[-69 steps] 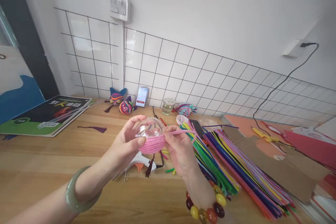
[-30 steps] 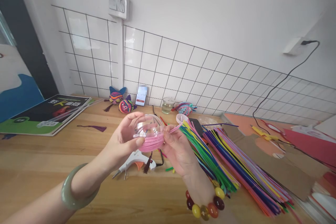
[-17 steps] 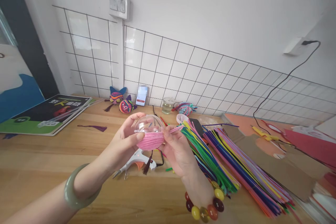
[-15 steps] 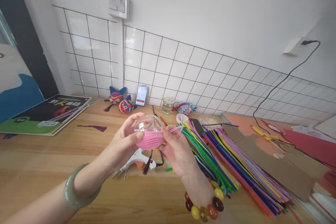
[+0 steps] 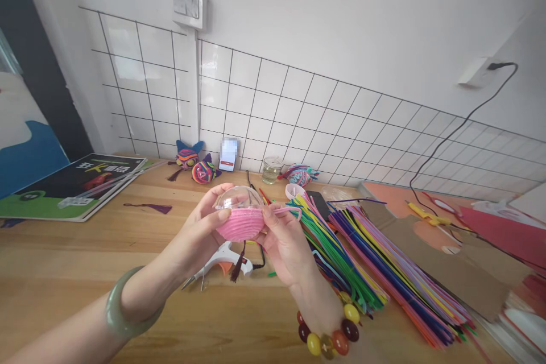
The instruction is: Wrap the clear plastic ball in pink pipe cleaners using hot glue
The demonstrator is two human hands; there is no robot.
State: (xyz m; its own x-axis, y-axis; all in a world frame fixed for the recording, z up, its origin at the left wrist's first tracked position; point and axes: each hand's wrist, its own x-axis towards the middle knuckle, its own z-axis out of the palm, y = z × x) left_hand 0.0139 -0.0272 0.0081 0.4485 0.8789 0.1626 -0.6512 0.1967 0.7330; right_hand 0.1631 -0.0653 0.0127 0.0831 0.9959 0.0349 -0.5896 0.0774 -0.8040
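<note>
Above the table, my left hand [image 5: 210, 220] is closed around the left side of a clear plastic ball [image 5: 243, 197], its thumb pressing near the middle. The ball's lower half is covered in rows of pink pipe cleaner [image 5: 241, 225]; the upper half is bare and see-through. At the right side, my right hand [image 5: 285, 247] pinches the pink pipe cleaner against the ball, and its loose bent end sticks out past the fingers. A dark tassel [image 5: 237, 266] hangs below the ball. Behind and beneath lies a white glue gun [image 5: 225, 255], partly hidden by my hands.
Bundles of coloured pipe cleaners [image 5: 388, 273] lie to the right, beside brown cardboard [image 5: 443, 273]. At the back stand a phone [image 5: 228, 154], a glass jar [image 5: 271, 170] and several wrapped fish-like ornaments [image 5: 205, 170]. A purple tassel [image 5: 149, 207] and a poster board [image 5: 55, 187] are left.
The ball has turned slightly, showing more of the pink rows. The loose pipe cleaner end now bends downward beyond my right fingers. Both hands keep their grip; the view has shifted a little.
</note>
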